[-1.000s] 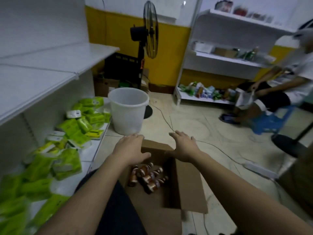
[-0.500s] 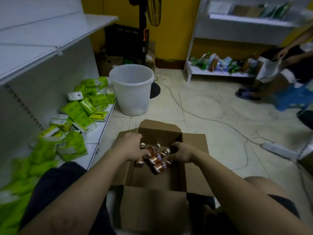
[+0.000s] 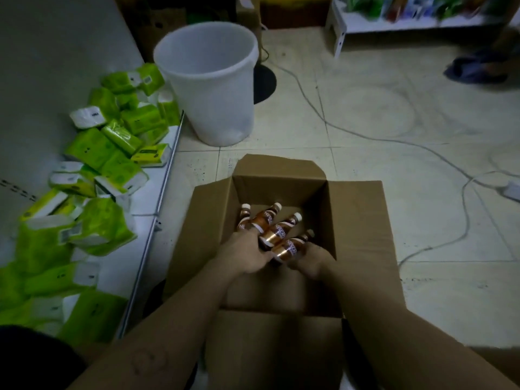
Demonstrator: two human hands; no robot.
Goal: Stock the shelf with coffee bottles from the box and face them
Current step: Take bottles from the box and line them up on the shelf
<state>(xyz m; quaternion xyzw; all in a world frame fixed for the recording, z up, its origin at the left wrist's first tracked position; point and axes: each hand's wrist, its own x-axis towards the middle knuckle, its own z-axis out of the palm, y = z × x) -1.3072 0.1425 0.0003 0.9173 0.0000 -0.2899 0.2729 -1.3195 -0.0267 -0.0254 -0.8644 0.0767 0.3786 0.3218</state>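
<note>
An open cardboard box (image 3: 357, 220) stands on the floor in front of me. Several small brown coffee bottles (image 3: 278, 232) with white caps lie on their sides inside it. Both my hands are down in the box. My left hand (image 3: 244, 254) is wrapped around the bases of the left and middle bottles. My right hand (image 3: 311, 261) grips the base of the rightmost bottle (image 3: 291, 249). The low white shelf (image 3: 140, 209) runs along the left, its board partly covered by packs.
Green and white tissue packs (image 3: 98, 156) are heaped on the low shelf. A white plastic bucket (image 3: 211, 80) stands beyond the box. A grey cable (image 3: 365, 133) snakes across the tiled floor to a power strip (image 3: 512, 190). Another white shelf (image 3: 394, 21) stands far right.
My hands went from the box's top flaps down into the box and closed on the bottles. The view tilted down toward the box.
</note>
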